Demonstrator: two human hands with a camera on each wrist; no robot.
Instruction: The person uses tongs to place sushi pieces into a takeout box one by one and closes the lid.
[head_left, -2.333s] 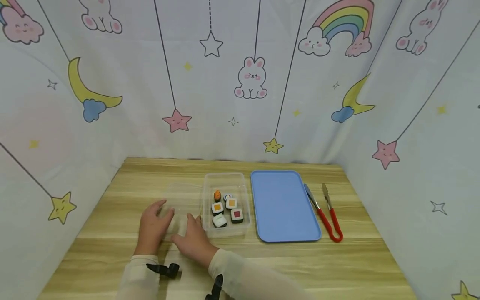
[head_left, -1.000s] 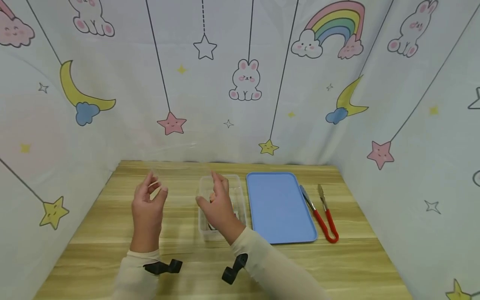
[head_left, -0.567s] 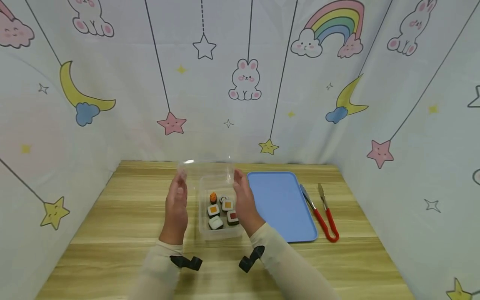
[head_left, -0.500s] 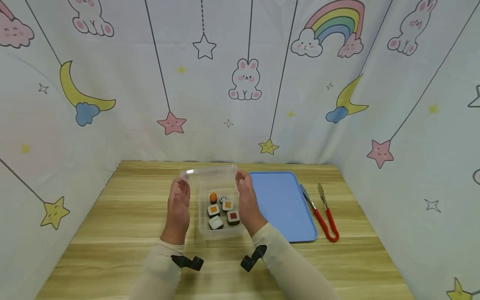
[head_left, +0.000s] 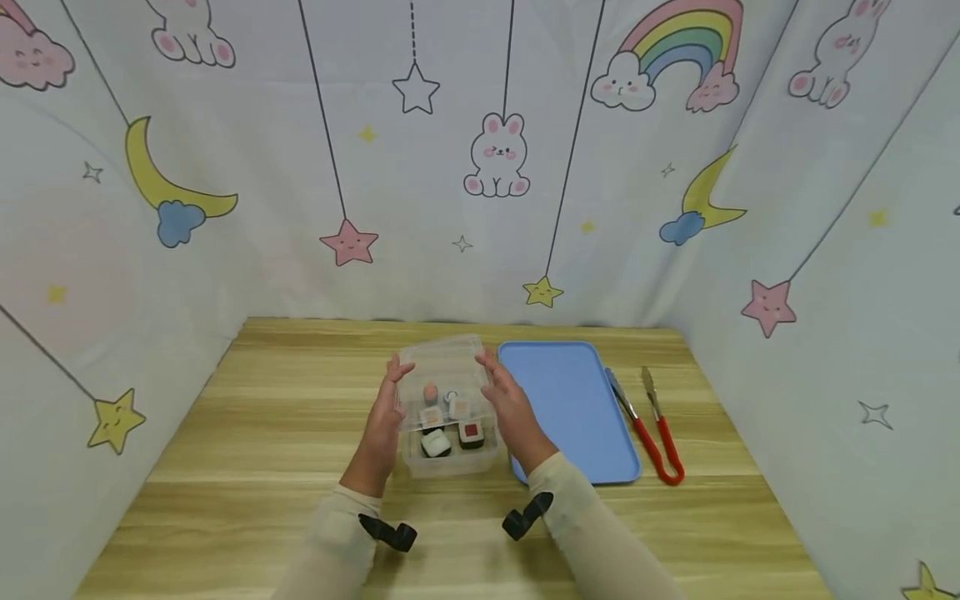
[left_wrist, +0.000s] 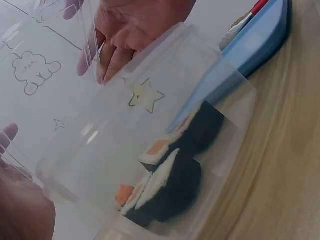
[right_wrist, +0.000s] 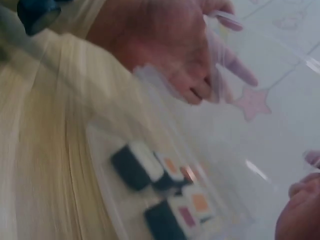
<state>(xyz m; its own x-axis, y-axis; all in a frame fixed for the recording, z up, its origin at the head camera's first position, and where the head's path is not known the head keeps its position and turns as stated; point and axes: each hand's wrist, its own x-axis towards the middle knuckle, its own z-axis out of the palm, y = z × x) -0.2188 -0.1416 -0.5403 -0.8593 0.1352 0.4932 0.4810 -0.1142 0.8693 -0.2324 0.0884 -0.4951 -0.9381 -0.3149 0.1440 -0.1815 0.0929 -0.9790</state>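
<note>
A clear plastic lid (head_left: 442,358) is held between my two hands, tilted over the far part of the clear plastic box (head_left: 450,468). My left hand (head_left: 381,429) grips the lid's left edge, and my right hand (head_left: 519,417) grips its right edge. Inside the box lie several sushi pieces. A white-topped piece (head_left: 436,443) and a red-centred roll (head_left: 471,434) show plainly at the near end; the others appear hazy through the lid. From the left wrist, the dark sides of a sushi roll (left_wrist: 172,190) are visible through the box wall.
Right of the box lies a blue tray (head_left: 562,408), close to my right hand. Red-handled metal tongs (head_left: 666,442) rest beside the tray's right edge. Bare wooden tabletop (head_left: 247,433) extends to the left. A patterned white curtain (head_left: 450,275) stands behind the table.
My hands picked up the lid from left of the box, raised it and carried it right over the box. Since half a second ago it has come lower and nearer, now covering the far sushi.
</note>
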